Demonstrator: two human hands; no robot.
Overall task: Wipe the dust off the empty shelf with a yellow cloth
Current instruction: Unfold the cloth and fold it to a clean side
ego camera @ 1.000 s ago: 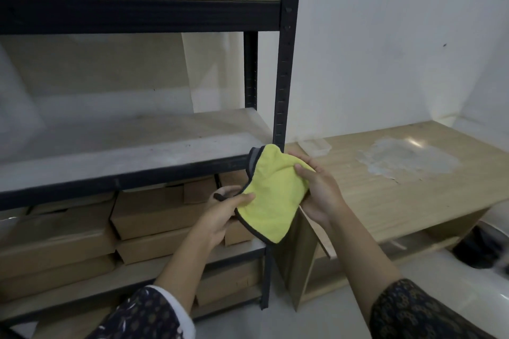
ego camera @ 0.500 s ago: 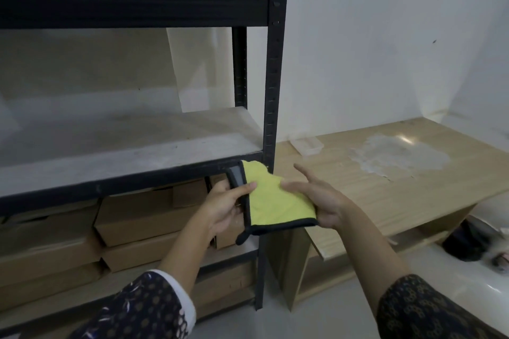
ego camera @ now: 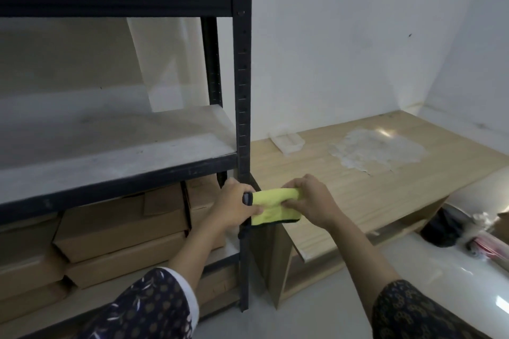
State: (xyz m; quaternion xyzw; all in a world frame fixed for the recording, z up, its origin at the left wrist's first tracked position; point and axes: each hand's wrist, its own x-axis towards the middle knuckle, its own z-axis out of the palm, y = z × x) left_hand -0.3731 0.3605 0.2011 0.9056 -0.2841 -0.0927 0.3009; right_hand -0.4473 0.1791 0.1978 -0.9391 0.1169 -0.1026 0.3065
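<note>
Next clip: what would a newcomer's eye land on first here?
The yellow cloth, gripped between the left hand and right hand low in the middle, stands out against the dark rack post. Up and left lies the empty shelf, grey and dusty, with cardboard boxes beneath; to the right, a wooden bench bears a pale patch.

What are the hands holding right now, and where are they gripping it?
The folded yellow cloth: the left hand grips its left, dark-trimmed end; the right hand pinches its right end.
</note>
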